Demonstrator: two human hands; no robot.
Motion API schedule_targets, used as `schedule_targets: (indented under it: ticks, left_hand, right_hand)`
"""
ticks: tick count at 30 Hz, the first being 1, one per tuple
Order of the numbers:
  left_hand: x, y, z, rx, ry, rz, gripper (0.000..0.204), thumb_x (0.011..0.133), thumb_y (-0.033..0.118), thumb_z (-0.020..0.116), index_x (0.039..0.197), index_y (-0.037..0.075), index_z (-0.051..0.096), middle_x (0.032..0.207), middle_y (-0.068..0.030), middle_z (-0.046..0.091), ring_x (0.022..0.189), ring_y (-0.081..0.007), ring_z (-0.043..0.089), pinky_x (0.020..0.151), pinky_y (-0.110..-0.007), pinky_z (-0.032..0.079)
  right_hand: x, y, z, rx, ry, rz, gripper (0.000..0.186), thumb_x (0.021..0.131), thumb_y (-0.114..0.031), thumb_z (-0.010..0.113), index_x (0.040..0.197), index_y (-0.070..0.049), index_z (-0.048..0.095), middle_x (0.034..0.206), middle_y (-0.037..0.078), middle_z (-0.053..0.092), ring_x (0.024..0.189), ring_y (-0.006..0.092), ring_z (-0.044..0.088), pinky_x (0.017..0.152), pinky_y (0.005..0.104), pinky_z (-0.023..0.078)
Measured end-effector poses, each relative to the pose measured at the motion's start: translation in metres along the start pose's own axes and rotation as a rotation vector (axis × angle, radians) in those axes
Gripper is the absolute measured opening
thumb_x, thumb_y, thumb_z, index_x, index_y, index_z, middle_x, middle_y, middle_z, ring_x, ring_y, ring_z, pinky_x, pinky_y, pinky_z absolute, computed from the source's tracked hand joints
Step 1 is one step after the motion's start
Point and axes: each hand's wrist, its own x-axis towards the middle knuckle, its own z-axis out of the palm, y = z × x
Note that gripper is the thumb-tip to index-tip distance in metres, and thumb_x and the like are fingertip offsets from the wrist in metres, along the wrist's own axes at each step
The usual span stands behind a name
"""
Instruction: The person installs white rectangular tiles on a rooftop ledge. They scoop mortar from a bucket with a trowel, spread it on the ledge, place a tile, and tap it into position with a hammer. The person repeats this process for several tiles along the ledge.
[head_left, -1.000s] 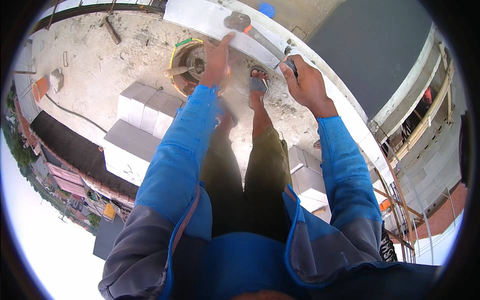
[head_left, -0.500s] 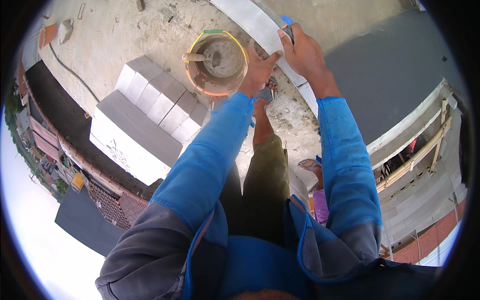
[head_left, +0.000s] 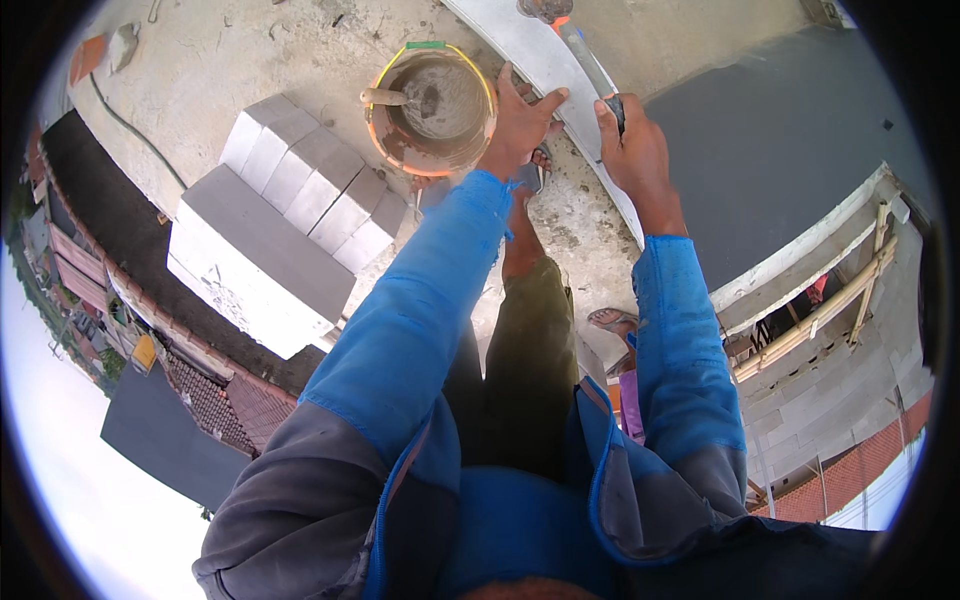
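My right hand (head_left: pixel 638 150) grips the handle of a mallet (head_left: pixel 585 55). Its dark head (head_left: pixel 545 9), with an orange collar below it, lies over the far part of a pale block wall (head_left: pixel 500 28) at the top of the view. My left hand (head_left: pixel 520 125) has its fingers spread, with the thumb pointing at the near side of the blocks; whether it touches them I cannot tell. Just left of that hand stands an orange-rimmed bucket (head_left: pixel 487 140) of wet grey mortar (head_left: pixel 450 105), and a tool's wooden handle (head_left: pixel 384 97) sticks out over its rim.
Pale blocks (head_left: pixel 315 185) are stacked to the left, beside a low drop-off. A dark grey surface (head_left: pixel 780 150) spreads beyond the wall on the right, with bamboo poles (head_left: pixel 820 315) below. Another person's sandalled foot (head_left: pixel 612 320) shows near my right forearm. A hose (head_left: pixel 135 135) lies far left.
My right hand has drawn back toward me and a little right, and the mallet's head and handle now show. The left hand stays near the blocks, its fingers spread wider.
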Motion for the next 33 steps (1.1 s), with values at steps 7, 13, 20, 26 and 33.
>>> schedule_targets:
  ticks: [7, 13, 20, 26, 33]
  left_hand:
    - [-0.019, 0.0, -0.007, 0.096, -0.071, -0.064, 0.119, 0.095, 0.012, 0.083, 0.173, 0.017, -0.007, 0.161, -0.0282, 0.036, 0.141, -0.0371, 0.055, 0.099, -0.055, 0.066]
    - [-0.063, -0.016, -0.078, 0.256, -0.204, -0.202, 0.122, 0.097, 0.019, 0.085, 0.175, 0.024, -0.008, 0.171, -0.0249, 0.03, 0.148, -0.0334, 0.05, 0.107, -0.058, 0.056]
    - [-0.151, -0.071, -0.377, 1.381, -0.342, -0.082, 0.032, 0.1, 0.026, 0.069, 0.114, -0.001, 0.079, 0.112, -0.019, 0.079, 0.108, -0.0301, 0.074, 0.1, -0.039, 0.055]
    - [-0.2, -0.075, -0.513, 1.305, -0.447, -0.357, 0.043, 0.093, 0.018, 0.075, 0.133, 0.002, 0.073, 0.128, -0.0252, 0.076, 0.12, -0.0377, 0.074, 0.108, -0.042, 0.057]
    - [-0.049, -0.049, -0.451, 1.056, 0.407, 0.2, 0.051, 0.102, 0.038, 0.067, 0.136, 0.0, 0.069, 0.132, -0.0266, 0.073, 0.127, -0.0436, 0.067, 0.111, -0.049, 0.051]
  right_hand:
    - [-0.123, 0.082, -0.019, -0.172, -0.046, 0.208, 0.037, 0.112, -0.043, 0.059, 0.119, -0.007, 0.065, 0.084, 0.022, 0.075, 0.08, 0.0446, 0.075, 0.072, 0.0519, 0.057]
    - [-0.252, 0.106, -0.017, -0.14, 0.047, 0.508, 0.037, 0.111, -0.044, 0.061, 0.119, -0.008, 0.065, 0.08, 0.02, 0.073, 0.077, 0.0419, 0.074, 0.071, 0.0519, 0.056]
    - [-0.373, 0.062, 0.032, -0.014, 0.243, 0.738, 0.039, 0.11, -0.045, 0.063, 0.118, -0.007, 0.067, 0.083, 0.021, 0.072, 0.081, 0.0445, 0.073, 0.073, 0.0535, 0.055]
    - [-0.443, 0.014, 0.093, 0.059, 0.007, 0.968, 0.042, 0.111, -0.039, 0.06, 0.107, 0.002, 0.066, 0.096, 0.029, 0.073, 0.092, 0.0473, 0.072, 0.082, 0.0541, 0.053]
    - [-0.467, 0.025, 0.156, -0.045, -0.716, 0.992, 0.057, 0.106, -0.046, 0.064, 0.121, 0.009, 0.071, 0.117, 0.035, 0.075, 0.117, 0.0477, 0.072, 0.1, 0.0517, 0.054]
